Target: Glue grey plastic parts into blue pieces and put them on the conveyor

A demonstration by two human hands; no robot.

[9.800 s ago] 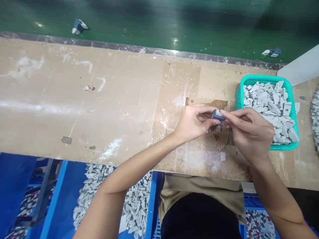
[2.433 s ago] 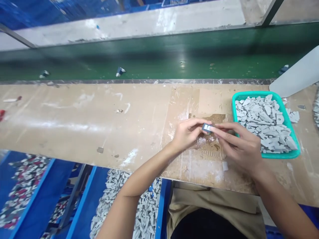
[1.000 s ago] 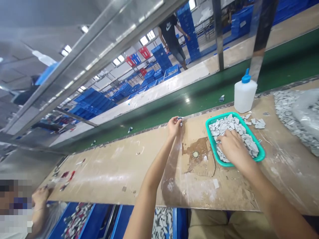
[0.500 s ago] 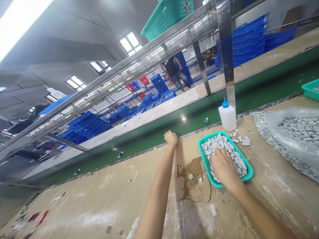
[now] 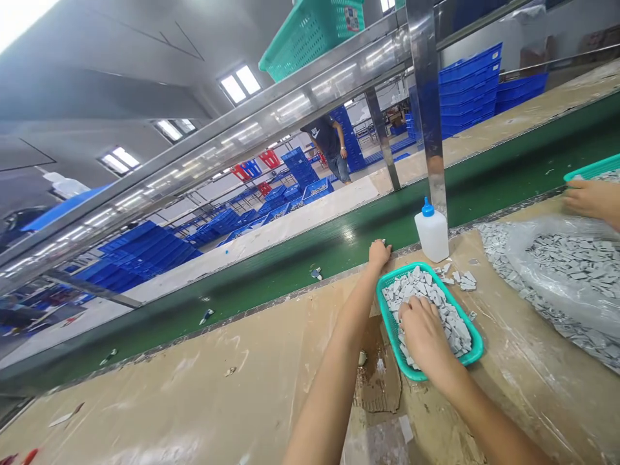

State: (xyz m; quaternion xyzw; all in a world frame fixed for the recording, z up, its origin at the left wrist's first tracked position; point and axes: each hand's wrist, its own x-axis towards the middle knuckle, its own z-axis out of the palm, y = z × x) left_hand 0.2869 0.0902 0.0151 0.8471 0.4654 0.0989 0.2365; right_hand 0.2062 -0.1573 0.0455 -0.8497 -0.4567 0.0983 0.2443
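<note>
My left hand [image 5: 379, 254] reaches out over the near edge of a green belt [image 5: 349, 237], its fingers curled at a small dark-and-white piece [image 5: 384, 241]. Most of that piece is hidden by the fingers. To the right, my right hand [image 5: 422, 326] is in a teal plastic basket [image 5: 477, 345] heaped with small flat grey pieces [image 5: 453, 316]. Its fingers are bent together among the pieces, with the tips partly buried. A white bottle with a blue cap [image 5: 433, 234] stands upright behind the basket, beside several loose grey pieces [image 5: 465, 280].
Clear plastic sheeting with many grey pieces [image 5: 576, 258] lies at right. Another person's hand [image 5: 593, 197] is over a second teal basket [image 5: 593, 169]. Wet cardboard [image 5: 382, 387] lies left of my basket. Small pieces [image 5: 316, 274] sit along the belt. A metal post [image 5: 429, 110] rises behind the bottle.
My left hand has moved right along the belt edge to the small piece there. My right hand stays in the basket. Another person's hand has appeared at right. Pieces on the belt have shifted left.
</note>
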